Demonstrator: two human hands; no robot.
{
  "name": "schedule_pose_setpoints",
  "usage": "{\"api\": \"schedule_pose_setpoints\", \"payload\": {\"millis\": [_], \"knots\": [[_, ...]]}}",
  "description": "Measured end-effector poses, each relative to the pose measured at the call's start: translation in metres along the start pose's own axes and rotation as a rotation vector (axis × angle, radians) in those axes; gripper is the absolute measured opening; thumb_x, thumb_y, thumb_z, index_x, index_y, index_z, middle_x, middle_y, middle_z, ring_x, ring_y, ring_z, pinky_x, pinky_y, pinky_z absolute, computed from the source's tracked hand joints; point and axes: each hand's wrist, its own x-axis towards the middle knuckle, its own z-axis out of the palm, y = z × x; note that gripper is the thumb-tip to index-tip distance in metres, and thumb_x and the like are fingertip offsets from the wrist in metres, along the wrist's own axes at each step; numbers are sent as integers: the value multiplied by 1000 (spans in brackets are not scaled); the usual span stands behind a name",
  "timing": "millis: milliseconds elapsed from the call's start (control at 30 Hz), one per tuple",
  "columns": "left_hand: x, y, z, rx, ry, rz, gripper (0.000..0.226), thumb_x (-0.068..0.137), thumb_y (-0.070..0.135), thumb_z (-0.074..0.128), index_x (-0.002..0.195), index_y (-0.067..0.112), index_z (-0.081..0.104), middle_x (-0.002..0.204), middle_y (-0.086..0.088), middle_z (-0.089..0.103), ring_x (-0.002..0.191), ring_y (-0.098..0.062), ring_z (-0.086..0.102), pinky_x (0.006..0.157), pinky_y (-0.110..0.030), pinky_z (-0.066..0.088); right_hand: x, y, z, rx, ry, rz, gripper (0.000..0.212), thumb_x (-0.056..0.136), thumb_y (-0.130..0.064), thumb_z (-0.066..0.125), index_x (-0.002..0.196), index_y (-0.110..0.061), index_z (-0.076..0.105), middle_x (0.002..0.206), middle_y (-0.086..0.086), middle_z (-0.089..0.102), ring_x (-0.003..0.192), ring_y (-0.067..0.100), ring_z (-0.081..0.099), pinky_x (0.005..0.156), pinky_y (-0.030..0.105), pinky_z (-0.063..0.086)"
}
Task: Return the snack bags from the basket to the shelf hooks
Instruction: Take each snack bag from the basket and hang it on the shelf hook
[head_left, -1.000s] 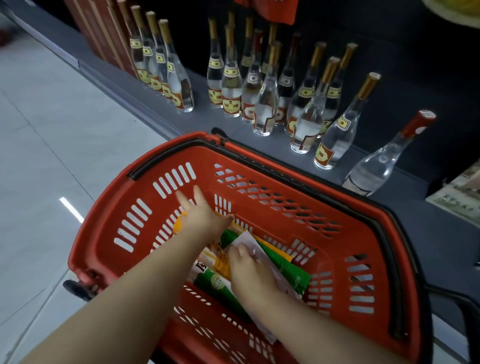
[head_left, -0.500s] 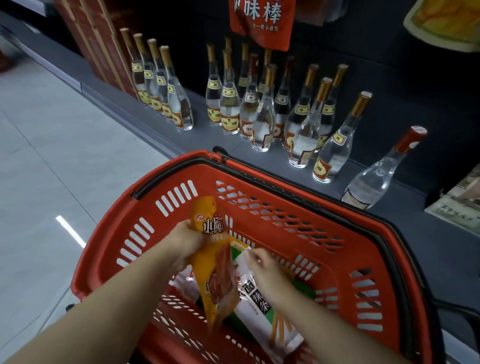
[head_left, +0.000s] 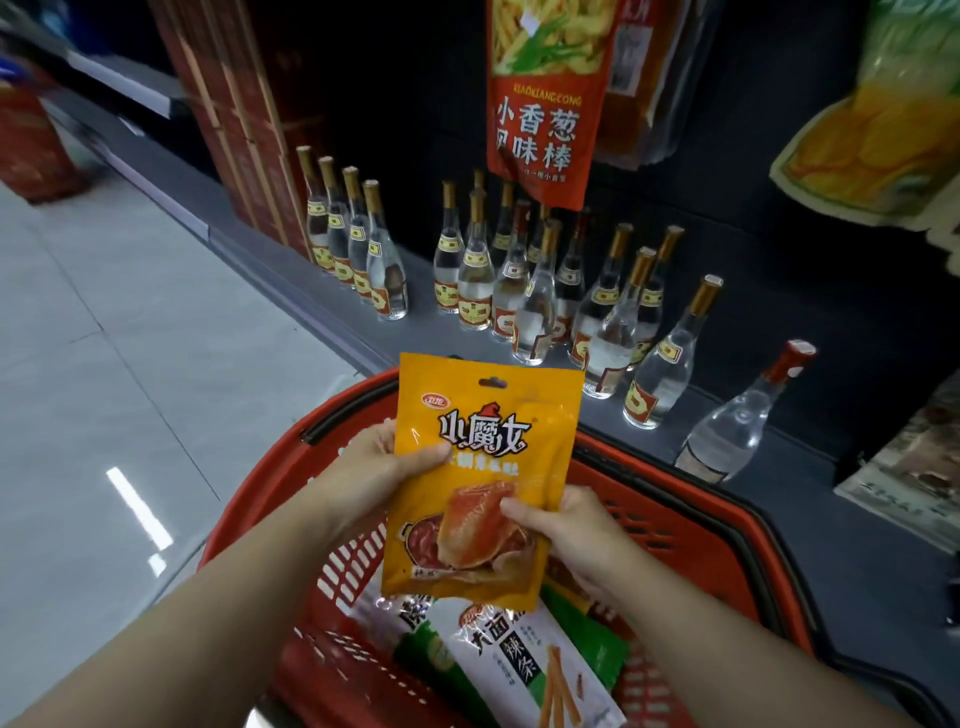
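orange bag now lifted above basket, l hand & r hand both gripping it.

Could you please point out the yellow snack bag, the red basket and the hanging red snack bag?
yellow snack bag (head_left: 483, 467): head view, printed front.
red basket (head_left: 691, 525): head view, far inner wall.
hanging red snack bag (head_left: 540, 130): head view, lettered lower half.

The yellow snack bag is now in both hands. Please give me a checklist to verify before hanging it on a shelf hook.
1. Yellow snack bag held by left hand and right hand: ok.
2. Hang hole at top, uncovered: ok.
3. Bag upright, front facing the camera: ok.
4. Bag lifted above the red basket: ok.
5. Free hook: cannot tell.
6. Glass bottles stand below the hanging bags: not ok, pass with care.
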Motion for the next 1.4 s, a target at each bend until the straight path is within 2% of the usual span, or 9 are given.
{"api": "schedule_pose_setpoints", "payload": {"millis": [167, 300, 467, 633, 733, 833, 967, 1167, 1400], "knots": [[-39, 57, 25, 10, 40, 65, 54, 66, 33, 84, 113, 11, 69, 111, -19, 71, 100, -40, 69, 92, -56, 52, -43, -88, -1, 1, 95, -92, 9, 82, -17, 73, 90, -18, 74, 93, 1, 77, 88, 20, 73, 73, 34, 59], [-86, 150, 61, 22, 139, 128, 32, 80, 28, 75, 103, 5, 71, 95, -18, 76, 84, -36, 73, 77, -46, 59, -105, -190, -1, -10, 105, -116, 10, 81, -21, 74, 90, -18, 75, 92, -1, 77, 89, 20, 73, 78, 35, 58], [-160, 307, 106, 3, 132, 233, 52, 70, 33, 80, 108, 0, 69, 102, -22, 73, 92, -39, 71, 82, -48, 58, -204, -351, -1, -21, 118, -171, 16, 77, -26, 75, 89, -16, 77, 93, 1, 77, 91, 22, 73, 89, 45, 55], [-240, 474, 154, 73, 90, 339, 24, 83, 20, 68, 104, 8, 71, 97, -9, 77, 88, -27, 74, 71, -30, 60, -311, -518, -5, -49, 103, -250, 15, 78, -28, 71, 87, -18, 78, 95, 1, 77, 91, 21, 73, 92, 47, 54], [-279, 559, 177, 122, 82, 382, 32, 77, 35, 74, 102, 17, 74, 103, -6, 76, 95, -27, 72, 84, -40, 56, -360, -601, -5, -75, 95, -286, 20, 72, -37, 69, 83, -23, 79, 96, 2, 77, 93, 24, 72, 90, 46, 53], [-305, 623, 195, 163, 87, 438, 22, 87, 28, 67, 107, 19, 72, 105, -2, 75, 97, -23, 72, 88, -44, 54, -394, -665, -9, -75, 106, -357, 21, 81, -29, 67, 92, -14, 76, 98, 7, 76, 92, 26, 73, 88, 45, 55], [-323, 678, 213, 188, 85, 509, 19, 89, 22, 65, 106, 15, 70, 100, 0, 77, 91, -20, 74, 78, -34, 56, -422, -719, -11, -102, 139, -457, 13, 90, -20, 62, 93, -14, 74, 94, 5, 77, 84, 21, 74, 72, 30, 58], [-311, 718, 223, 155, 6, 572, 16, 90, 15, 64, 104, 12, 69, 96, -1, 77, 84, -18, 75, 62, -22, 57, -430, -751, -16, -109, 232, -502, 14, 90, -23, 63, 93, -15, 74, 91, 1, 77, 84, 20, 74, 75, 34, 58], [-262, 753, 238, 174, -186, 581, 21, 86, 16, 66, 106, 10, 70, 99, -6, 77, 90, -25, 74, 86, -45, 56, -427, -766, -26, -49, 462, -539, 20, 89, -28, 65, 98, -13, 73, 94, 3, 77, 88, 23, 74, 84, 40, 57]]}}
